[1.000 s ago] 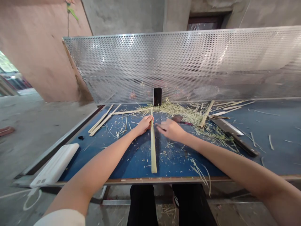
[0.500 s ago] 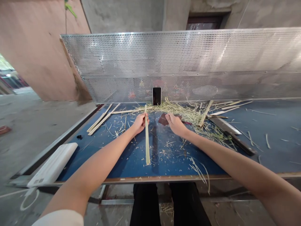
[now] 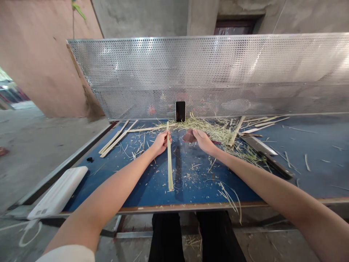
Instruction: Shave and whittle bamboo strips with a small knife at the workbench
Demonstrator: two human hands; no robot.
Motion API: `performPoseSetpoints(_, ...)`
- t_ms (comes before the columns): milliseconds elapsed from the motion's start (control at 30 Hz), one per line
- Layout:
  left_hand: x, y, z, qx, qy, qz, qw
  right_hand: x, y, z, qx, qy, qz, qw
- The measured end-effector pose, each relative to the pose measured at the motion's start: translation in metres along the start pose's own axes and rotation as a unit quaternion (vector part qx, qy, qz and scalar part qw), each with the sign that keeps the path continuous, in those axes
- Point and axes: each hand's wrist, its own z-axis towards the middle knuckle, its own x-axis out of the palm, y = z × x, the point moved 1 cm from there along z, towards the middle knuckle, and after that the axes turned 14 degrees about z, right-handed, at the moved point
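Observation:
My left hand (image 3: 161,142) is closed around the upper part of a pale bamboo strip (image 3: 170,169). The strip points away from me, its near end close to the front of the blue table (image 3: 147,182). To the right, my right hand (image 3: 202,141) pinches a reddish-brown piece of sandpaper (image 3: 188,136) between thumb and fingers. The sandpaper is apart from the strip. Fine shavings (image 3: 215,128) heap up behind and beside my right hand. Part of a dark red thin object (image 3: 216,142) shows by its wrist.
A knife (image 3: 261,147) with a dark handle lies at the right. More bamboo strips (image 3: 118,140) lie at the left, near a white power strip (image 3: 58,191). A phone (image 3: 180,111) leans against the perforated metal panel (image 3: 152,80) at the back.
The sandpaper in my right hand has changed its angle, less of it showing beyond the fingers. My left hand keeps its grip on the strip. The whole view has shifted slightly.

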Motion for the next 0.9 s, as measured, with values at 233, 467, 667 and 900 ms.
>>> performPoseSetpoints(233, 0.000, 0.001, 0.001, 0.000, -0.002, -0.005, 1.000, 0.010, 0.016, -0.013, 0.069, 0.183, 0.072, 0.978)
performPoseSetpoints(467, -0.002, 0.003, 0.003, 0.012, 0.001, 0.012, 1.000, 0.007, 0.013, -0.008, -0.008, 0.012, 0.041, 0.999)
performPoseSetpoints(667, -0.001, 0.006, 0.006, 0.011, -0.033, 0.072, 0.997, 0.018, 0.018, -0.019, -0.121, 0.031, -0.152, 0.980)
performPoseSetpoints(900, 0.005, 0.006, 0.004, 0.028, -0.051, 0.146, 0.988, 0.053, 0.043, -0.044, -0.282, 0.190, -0.213, 0.916)
